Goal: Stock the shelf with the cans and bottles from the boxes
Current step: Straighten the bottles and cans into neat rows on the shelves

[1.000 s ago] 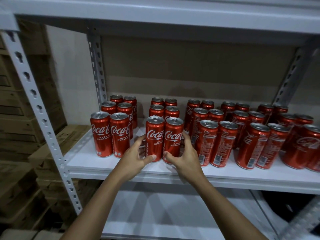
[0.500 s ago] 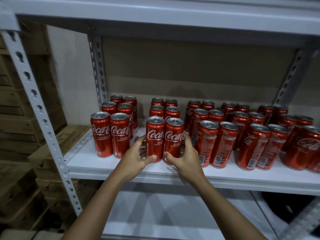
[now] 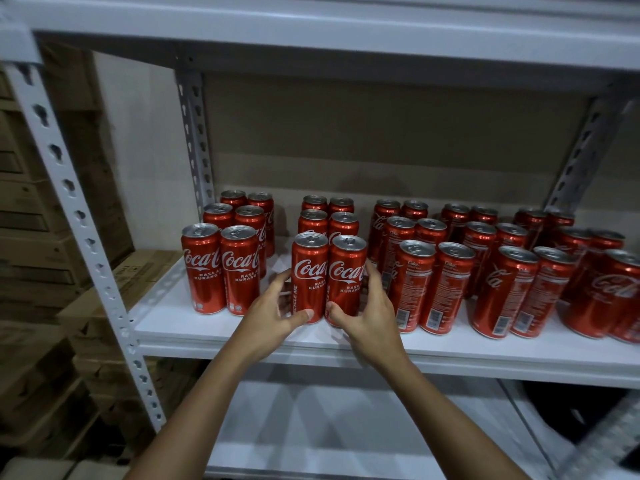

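Standing at the front edge of the white metal shelf (image 3: 207, 337), in the middle of the frame, two tall red Coca-Cola cans touch side by side. The left hand (image 3: 268, 315) cups the left front can (image 3: 309, 277), thumb pressed at its base, fingers (image 3: 280, 279) curled round its far side. The right hand (image 3: 367, 311) wraps the right front can (image 3: 347, 275) likewise, half closed. Behind them stand four more cans in pairs. Another red can cluster (image 3: 225, 258) sits apart at left; crowded red can rows (image 3: 502, 271) stand just beside the right hand. Brown cardboard boxes (image 3: 41, 258) are stacked at far left.
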